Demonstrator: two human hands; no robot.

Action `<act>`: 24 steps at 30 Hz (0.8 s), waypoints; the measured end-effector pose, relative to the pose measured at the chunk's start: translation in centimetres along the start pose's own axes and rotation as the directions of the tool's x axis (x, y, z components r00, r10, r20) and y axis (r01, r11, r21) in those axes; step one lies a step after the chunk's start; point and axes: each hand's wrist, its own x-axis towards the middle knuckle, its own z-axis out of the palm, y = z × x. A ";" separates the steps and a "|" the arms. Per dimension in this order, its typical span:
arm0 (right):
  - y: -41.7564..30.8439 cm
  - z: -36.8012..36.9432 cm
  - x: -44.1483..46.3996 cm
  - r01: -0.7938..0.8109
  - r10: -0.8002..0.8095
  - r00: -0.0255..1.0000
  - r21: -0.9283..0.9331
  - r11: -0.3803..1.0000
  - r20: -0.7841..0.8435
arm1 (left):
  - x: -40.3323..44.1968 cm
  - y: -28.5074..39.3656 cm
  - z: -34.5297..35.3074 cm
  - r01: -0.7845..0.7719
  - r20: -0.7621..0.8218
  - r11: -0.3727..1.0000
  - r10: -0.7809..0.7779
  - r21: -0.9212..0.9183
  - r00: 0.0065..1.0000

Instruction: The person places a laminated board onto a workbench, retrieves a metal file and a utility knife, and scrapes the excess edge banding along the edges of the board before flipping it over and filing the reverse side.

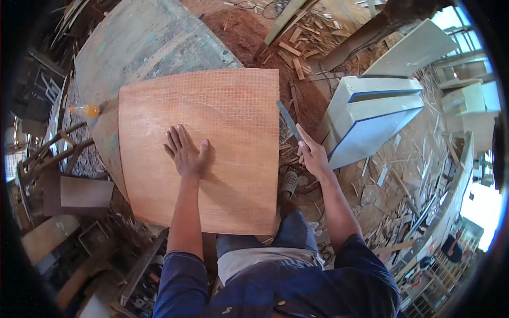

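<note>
A large reddish-brown wooden board (238, 132) with a fine grid pattern lies flat on the worktable. My left hand (185, 155) rests on its face, palm down with the fingers spread. At the board's right edge my right hand (313, 155) is closed round the near end of a long grey flat file (288, 118). The file's far end meets the board's edge near the upper right corner. Its handle is mostly hidden by my fingers.
The stained worktable (159, 40) extends beyond the board, with an orange drink bottle (85, 110) on its left side. White box-like panels with blue edges (371, 122) stand on the right. Wood scraps (297, 50) litter the floor. A person (452, 248) is far off at lower right.
</note>
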 end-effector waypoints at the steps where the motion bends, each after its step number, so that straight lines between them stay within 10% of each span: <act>1: -0.1 -0.8 0.5 0.001 0.000 0.999 -0.004 1.000 0.040 | 0.0 0.0 0.0 -0.008 -0.007 1.000 0.008 0.008 1.000; 10: 1.1 0.3 5.2 0.309 -0.288 0.936 -0.081 0.947 0.203 | -0.1 -0.5 1.1 -0.018 -0.017 0.998 0.019 0.056 1.000; 18: 0.8 -4.1 5.4 -0.055 0.080 0.958 -0.100 0.993 0.275 | 0.0 -0.6 1.7 -0.025 -0.089 0.998 0.030 0.059 0.996; 24: -0.8 0.9 6.0 0.111 -0.079 0.938 -0.075 0.991 0.337 | 0.0 -0.4 1.6 -0.015 -0.083 0.998 0.020 0.062 0.996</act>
